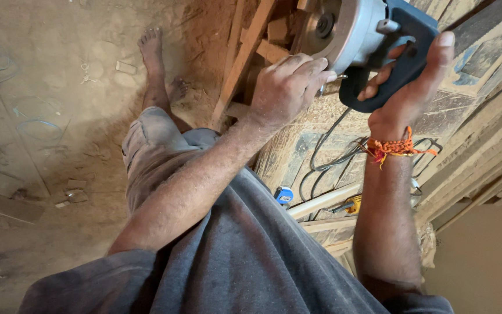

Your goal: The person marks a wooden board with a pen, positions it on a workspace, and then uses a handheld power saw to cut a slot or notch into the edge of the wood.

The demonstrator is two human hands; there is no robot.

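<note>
A power saw (358, 29) with a blue handle and a shiny grey metal body sits at the top of the view, over the wooden boards (483, 134) on the right. The right hand (408, 87) is wrapped tight around the blue handle, fingers curled shut and thumb sticking up. An orange thread band (395, 147) is tied round that wrist. The left hand (289, 87) rests just beside the grey body, with its fingers bent and the tips touching the metal. I cannot tell if it is gripping something.

Short wood bits (257, 46) lie in a pile to the left of the saw. A black cord (321, 157) loops over the boards below the hands. Near it lie a small blue tape measure (284, 195) and a yellow tool (352, 204). The person's bare foot (153, 58) stands on the dusty floor (47, 145) at the left. A grey shirt (251, 261) fills the bottom.
</note>
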